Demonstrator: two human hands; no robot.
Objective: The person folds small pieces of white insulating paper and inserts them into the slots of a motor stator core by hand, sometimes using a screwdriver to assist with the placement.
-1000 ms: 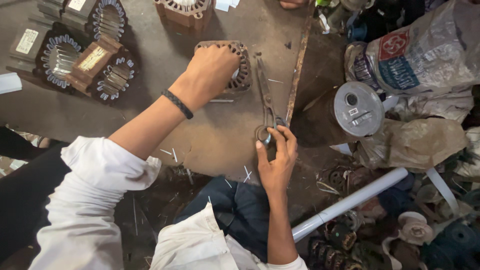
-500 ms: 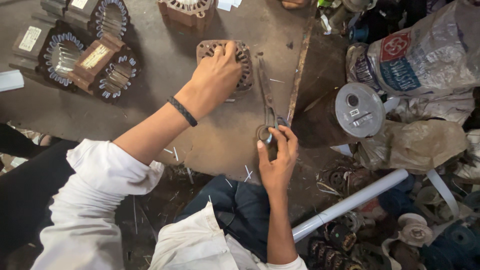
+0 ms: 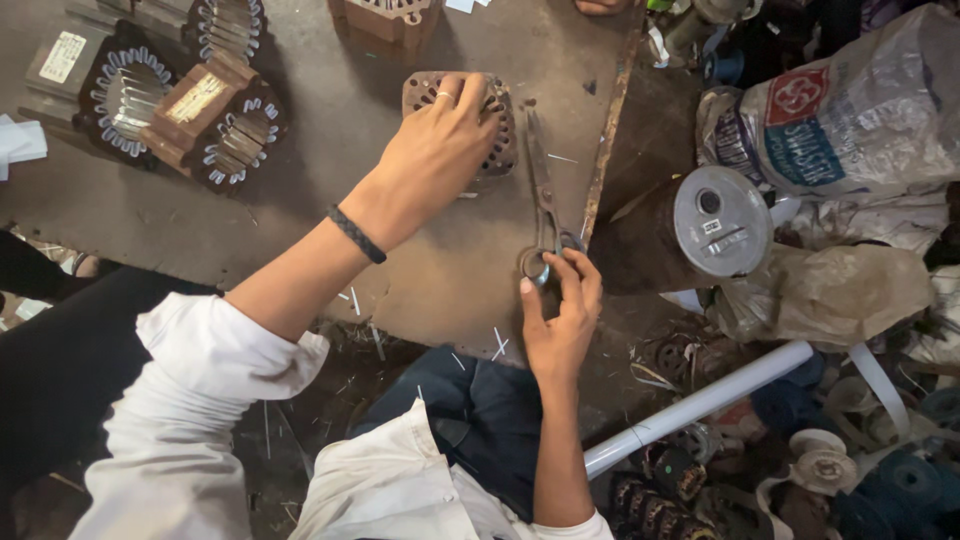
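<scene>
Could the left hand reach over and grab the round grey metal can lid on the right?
Probably not easily. The left hand rests on the rusty square motor core on the worn board. The round grey metal can sits past the board's edge, and the right hand holding the rusty scissors lies between.

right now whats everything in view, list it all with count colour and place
worktable: one, grey-brown, worn, fills the upper left
motor stator under the hand: one, rusty brown, top centre of the table
other stators: about three, brown and black with pale slot liners, upper left
scissors: one, dark metal, lying along the table's right edge
metal can: one, grey lid, right of the table
printed sack: one, clear with red and blue print, upper right
white pipe: one, lower right on the floor
small parts and rolls: many, dark, lower right
left hand: on the stator, black wristband, ring
right hand: fingers at the scissor handles
</scene>
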